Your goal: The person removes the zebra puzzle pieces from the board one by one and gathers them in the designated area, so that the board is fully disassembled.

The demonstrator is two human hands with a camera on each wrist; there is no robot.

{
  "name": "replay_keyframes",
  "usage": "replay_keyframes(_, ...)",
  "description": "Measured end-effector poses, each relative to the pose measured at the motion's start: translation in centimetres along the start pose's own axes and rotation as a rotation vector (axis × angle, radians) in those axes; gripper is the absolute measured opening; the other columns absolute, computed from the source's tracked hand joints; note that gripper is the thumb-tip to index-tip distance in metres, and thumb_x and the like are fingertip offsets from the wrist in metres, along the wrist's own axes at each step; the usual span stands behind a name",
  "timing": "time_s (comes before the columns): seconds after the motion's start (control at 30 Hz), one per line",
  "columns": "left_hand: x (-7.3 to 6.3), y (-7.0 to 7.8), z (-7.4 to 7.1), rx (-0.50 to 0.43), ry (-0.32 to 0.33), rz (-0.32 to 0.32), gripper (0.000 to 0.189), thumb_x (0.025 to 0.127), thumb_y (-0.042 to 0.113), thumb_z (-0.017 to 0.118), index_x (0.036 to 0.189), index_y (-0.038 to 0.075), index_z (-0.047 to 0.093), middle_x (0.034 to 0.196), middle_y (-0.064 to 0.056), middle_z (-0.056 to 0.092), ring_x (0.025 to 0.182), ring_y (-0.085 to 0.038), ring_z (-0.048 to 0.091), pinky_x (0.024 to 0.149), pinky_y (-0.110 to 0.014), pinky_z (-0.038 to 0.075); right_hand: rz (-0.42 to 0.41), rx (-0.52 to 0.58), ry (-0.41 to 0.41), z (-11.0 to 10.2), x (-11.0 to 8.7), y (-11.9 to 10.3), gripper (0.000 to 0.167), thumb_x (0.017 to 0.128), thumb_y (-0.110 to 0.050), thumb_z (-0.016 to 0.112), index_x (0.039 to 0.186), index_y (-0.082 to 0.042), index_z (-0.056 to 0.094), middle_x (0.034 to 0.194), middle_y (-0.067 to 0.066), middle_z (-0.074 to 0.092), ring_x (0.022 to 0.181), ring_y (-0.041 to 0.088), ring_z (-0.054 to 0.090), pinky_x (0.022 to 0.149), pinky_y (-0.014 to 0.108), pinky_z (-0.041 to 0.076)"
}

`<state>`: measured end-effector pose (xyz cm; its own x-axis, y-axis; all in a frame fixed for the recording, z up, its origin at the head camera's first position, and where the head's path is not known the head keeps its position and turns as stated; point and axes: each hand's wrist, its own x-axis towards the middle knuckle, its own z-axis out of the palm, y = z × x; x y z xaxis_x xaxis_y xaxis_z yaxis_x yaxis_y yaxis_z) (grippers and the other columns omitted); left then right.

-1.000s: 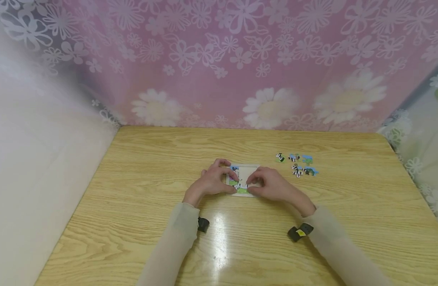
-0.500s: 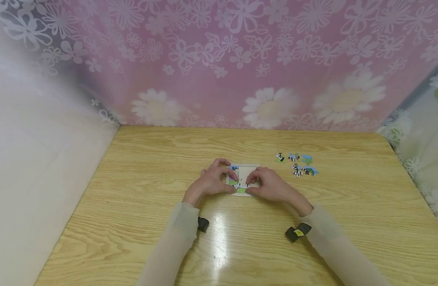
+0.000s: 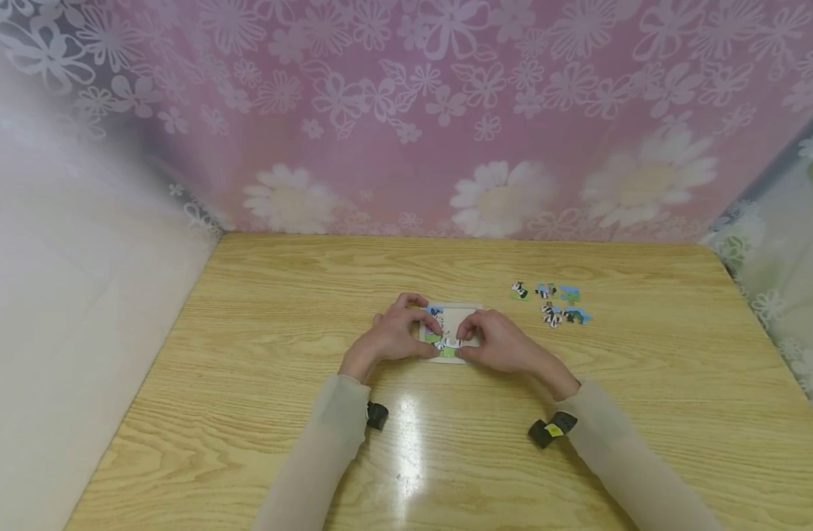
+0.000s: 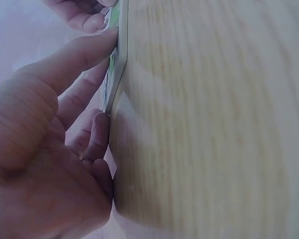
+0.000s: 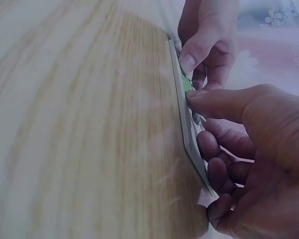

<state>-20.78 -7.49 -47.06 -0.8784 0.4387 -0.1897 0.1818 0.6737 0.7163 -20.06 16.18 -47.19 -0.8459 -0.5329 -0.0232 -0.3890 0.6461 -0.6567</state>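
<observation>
A small white-rimmed puzzle tray (image 3: 469, 307) lies on the table, with picture pieces along its left side. My left hand (image 3: 396, 334) holds the tray's left end, thumb near the front rim and index finger bent over the pieces. From the other side my right hand (image 3: 502, 341) pinches a green-and-white puzzle piece (image 3: 449, 352) at the front of the tray, its thumb low at the rim. Both thumbs nearly meet in the right wrist view, with a green strip of the piece (image 5: 187, 83) between them. Fingers hide part of the pieces.
Several loose puzzle pieces (image 3: 552, 315) with zebra and blue-green pictures lie to the right, beyond my right hand. The wood-grain table (image 3: 280, 295) ends at a pink flowered curtain (image 3: 379, 147). A pale wall (image 3: 81, 295) borders the left side.
My right hand has shifted slightly left, bringing the puzzle piece closer to the pieces on the left. My left hand stays in place, and the loose pieces have not moved.
</observation>
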Motion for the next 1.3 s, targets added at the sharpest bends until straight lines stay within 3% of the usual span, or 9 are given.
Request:
replay_keyframes(0.3,0.1,-0.1,-0.1,-0.001,-0.001,0.008,0.021,0.082,0.031,0.087,0.099,0.031,0.075,0.153,0.002,0.040,0.139,-0.029,0.045,0.109,-0.059,0.023,0.047,0.134,0.015,-0.1,-0.5,0.7,0.015,0.087,-0.016,0.081,0.094,-0.013,0.068,0.084,0.001,0.067,0.071,0.012,0.052,0.066,0.024,0.041)
replay_keyframes(0.43,0.0,-0.3,-0.1,-0.013,-0.014,0.025,0.021,0.083,0.031,0.086,0.101,0.030,0.075,0.153,0.001,0.039,0.140,-0.031,0.044,0.112,-0.063,0.020,0.064,0.189,0.033,-0.5,-0.8,0.9,0.013,0.089,-0.014,0.079,0.094,-0.010,0.068,0.087,0.004,0.070,0.077,0.012,0.059,0.069,0.023,0.046)
replay_keyframes(0.67,0.1,-0.9,-0.1,-0.020,-0.056,0.036,0.022,0.086,0.032,0.083,0.105,0.033,0.075,0.156,0.004,0.035,0.143,-0.029,0.041,0.110,-0.058,0.021,0.085,0.214,0.073,-1.7,-1.4,1.7,0.009,0.090,-0.014,0.078,0.096,-0.012,0.070,0.089,0.003,0.072,0.082,0.015,0.064,0.072,0.026,0.051)
replay_keyframes(1.07,-0.2,-0.7,-0.3,-0.050,-0.068,0.042,0.022,0.087,0.028,0.082,0.108,0.031,0.075,0.158,0.002,0.034,0.146,-0.030,0.038,0.111,-0.060,0.019,0.159,0.141,0.153,-4.6,-3.4,4.3,0.010,0.095,-0.019,0.073,0.102,-0.013,0.071,0.094,0.005,0.072,0.082,0.012,0.064,0.069,0.027,0.051)
replay_keyframes(1.3,-0.2,-0.8,-0.4,-0.054,-0.065,0.046,0.023,0.087,0.028,0.082,0.108,0.031,0.075,0.157,0.003,0.034,0.145,-0.028,0.039,0.111,-0.059,0.019,0.135,0.031,0.242,-6.1,-4.0,5.7,0.009,0.094,-0.017,0.074,0.100,-0.010,0.074,0.091,0.006,0.075,0.080,0.008,0.065,0.069,0.023,0.050)
